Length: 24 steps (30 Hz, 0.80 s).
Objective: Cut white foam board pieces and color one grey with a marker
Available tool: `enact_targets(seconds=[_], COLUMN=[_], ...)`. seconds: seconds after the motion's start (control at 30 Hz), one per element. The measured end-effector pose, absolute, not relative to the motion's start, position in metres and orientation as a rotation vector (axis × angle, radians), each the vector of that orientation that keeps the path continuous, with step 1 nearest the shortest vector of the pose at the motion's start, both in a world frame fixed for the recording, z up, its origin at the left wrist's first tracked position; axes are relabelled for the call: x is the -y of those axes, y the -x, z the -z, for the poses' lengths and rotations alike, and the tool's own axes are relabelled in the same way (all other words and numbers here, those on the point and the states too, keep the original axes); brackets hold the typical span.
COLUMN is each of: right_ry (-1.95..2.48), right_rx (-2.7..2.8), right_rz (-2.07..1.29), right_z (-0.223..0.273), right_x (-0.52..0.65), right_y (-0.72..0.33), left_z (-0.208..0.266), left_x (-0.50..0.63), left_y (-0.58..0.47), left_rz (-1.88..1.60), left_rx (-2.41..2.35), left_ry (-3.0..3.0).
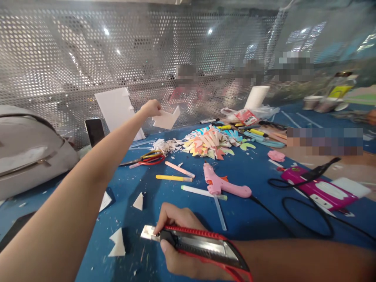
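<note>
R grip (pixel 183 217) clasping cutter (pixel 205 246), L grip (pixel 152 107) pinching white pc (pixel 167 120), scrap-strewn blue tbl (pixel 167 194), perf. screen (pixel 141 47)

Perf. metal panel (pixel 141 51) stood behind blue tabletop (pixel 167 196); small bright lights (pixel 210 31) showed thru or off it, unclear which. Bright window-like panes (pixel 319 31) sat upper R, blurry.

Right hand (pixel 182 216) partly hidden behind utility knife (pixel 205 246), whose tail leaves the bottom edge; pale bag (pixel 28 143) cropped at left, far cups (pixel 313 102) blurred, figures (pixel 185 94) beyond mesh (pixel 123 47) indistinct.
</note>
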State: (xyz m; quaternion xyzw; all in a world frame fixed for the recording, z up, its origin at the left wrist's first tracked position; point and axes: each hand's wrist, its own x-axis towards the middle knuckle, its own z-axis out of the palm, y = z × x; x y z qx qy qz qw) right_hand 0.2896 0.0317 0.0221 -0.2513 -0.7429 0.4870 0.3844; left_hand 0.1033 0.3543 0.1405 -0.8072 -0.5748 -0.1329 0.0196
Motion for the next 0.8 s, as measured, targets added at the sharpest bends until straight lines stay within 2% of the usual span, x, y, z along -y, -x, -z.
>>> enact_targets(seconds=[0.2,0.43,0.67,0.8], right_ry=[0.623,0.626,0.688,0.743], right_rx=[1.879,1.948,2.035,2.033], right_rz=[-1.276,-1.259,-1.331,-1.384], right_z=[-0.014,-0.022,-0.023,-0.023], right_x=[-0.033,-0.034,-0.037,-0.037], right_y=[-0.289,-0.292,-0.292,-0.290], left_z=[-0.134,-0.125,-0.082,-0.053], left_x=[-0.329,-0.218,-0.059,-0.026], left_y=[-0.093,-0.080,-0.049,-0.026], left_rz=[0.378,0.441,0.325,0.390], left_rx=[1.806,1.556,1.496,1.801], left_ry=[2.203,2.330,2.549,2.718])
